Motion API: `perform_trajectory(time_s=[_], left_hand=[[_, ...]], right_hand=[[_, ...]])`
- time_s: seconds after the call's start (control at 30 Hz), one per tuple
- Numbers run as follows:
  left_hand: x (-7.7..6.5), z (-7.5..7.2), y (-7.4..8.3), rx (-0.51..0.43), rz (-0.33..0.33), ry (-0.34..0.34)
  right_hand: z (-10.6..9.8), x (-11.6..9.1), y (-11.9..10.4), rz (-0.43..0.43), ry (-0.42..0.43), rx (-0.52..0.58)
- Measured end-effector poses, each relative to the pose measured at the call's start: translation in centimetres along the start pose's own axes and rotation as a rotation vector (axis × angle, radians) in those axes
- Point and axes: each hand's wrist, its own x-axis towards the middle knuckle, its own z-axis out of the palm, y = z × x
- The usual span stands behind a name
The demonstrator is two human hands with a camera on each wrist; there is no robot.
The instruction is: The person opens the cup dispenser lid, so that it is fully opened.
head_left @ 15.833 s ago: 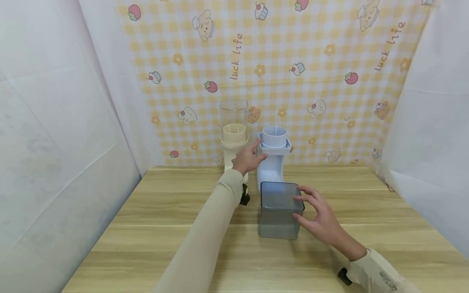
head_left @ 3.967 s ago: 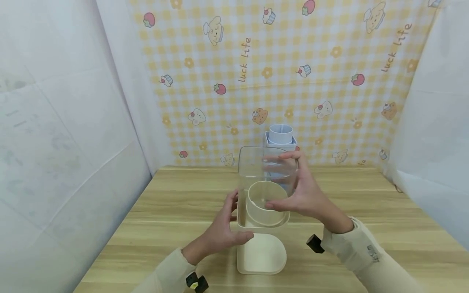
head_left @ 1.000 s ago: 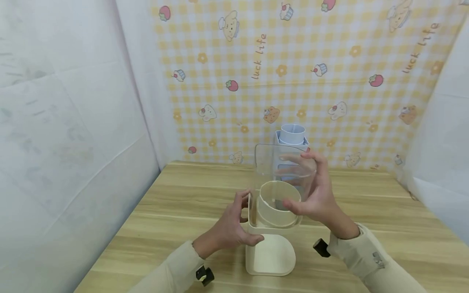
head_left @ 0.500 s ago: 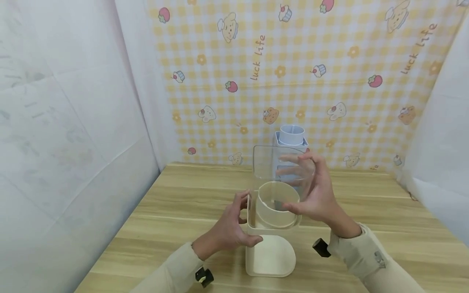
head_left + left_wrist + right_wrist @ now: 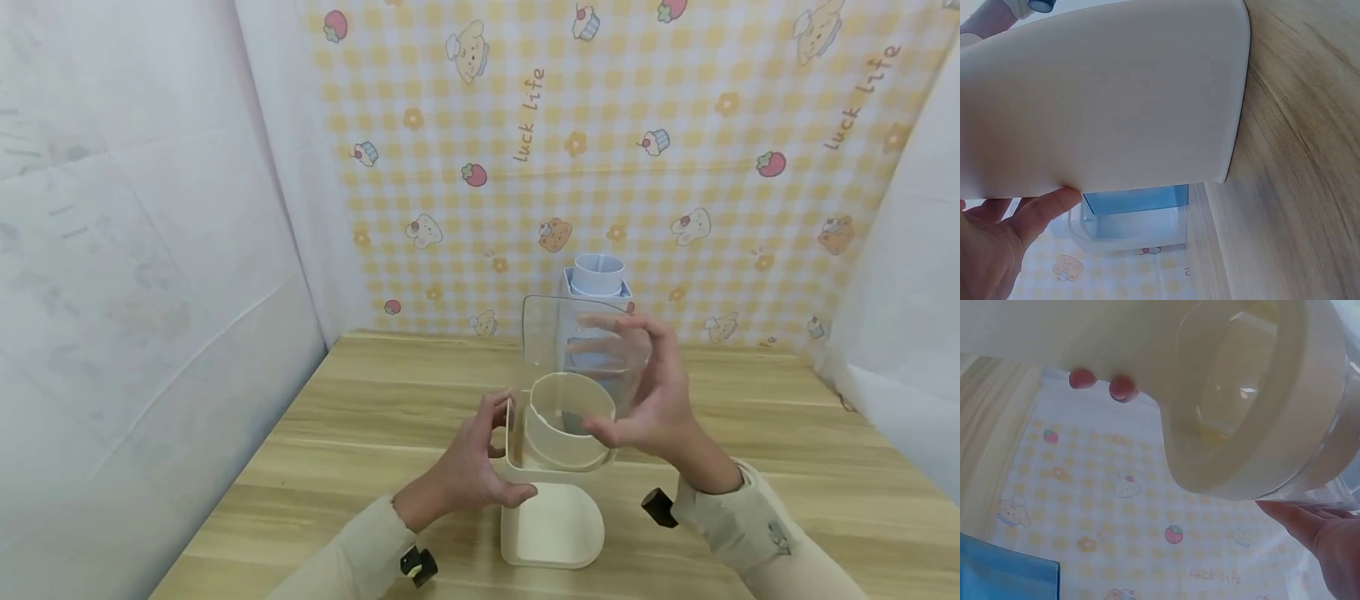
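A beige dispenser stand (image 5: 553,527) stands upright near the table's front, its round collar (image 5: 551,427) at the top. A clear plastic container (image 5: 542,333) surrounds the collar and rises above it. My left hand (image 5: 468,458) grips the stand's upper part from the left, thumb in front and fingers behind. My right hand (image 5: 660,400) holds the clear container from the right, its fingers seen through the far wall and its thumb on the near side. In the right wrist view, two fingertips (image 5: 1123,389) show beyond the stand's edge.
Behind stands a light blue dispenser stand (image 5: 597,277) with a round collar. A tinted translucent container (image 5: 1138,200) is beside it, mostly hidden in the head view. The wooden table (image 5: 390,408) meets a checked cloth (image 5: 427,192) at the back.
Since the oldest frame, the beige dispenser has come from the back to the front, between both hands. My right hand has left the tinted container. Over the last second, the hands barely move.
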Motion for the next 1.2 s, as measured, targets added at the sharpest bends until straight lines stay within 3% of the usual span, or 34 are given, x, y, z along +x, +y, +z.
perform_trajectory(time_s=[0.17,0.33,0.47,0.63,0.87,1.07,1.2], left_hand=[[0.0,0.0,0.2,0.001,0.005,-0.002],[-0.1,0.3,0.5,-0.01,-0.035,0.002],[-0.2,0.3,0.7,0.027,-0.046,-0.002],[-0.2,0.1,0.8,0.015,-0.055,0.006],[-0.6,0.0,0.7,-0.033,-0.097,-0.008],[-0.8,-0.7,0.6,-0.076,-0.155,-0.04],[-0.8,-0.9,0.4,-0.07,-0.12,-0.053]], right_hand=[[0.1,0.3,0.0,-0.063,0.002,-0.026],[-0.4,0.1,-0.5,0.121,0.084,-0.05],[-0.7,0.1,-1.0,0.211,0.105,0.018],[-0.5,0.2,-1.4,0.186,0.111,0.086],[-1.3,1.0,-2.6,0.074,0.156,0.228],[-2.0,1.3,-3.6,-0.001,0.21,0.214],[-2.3,1.3,-4.2,-0.052,0.265,0.203]])
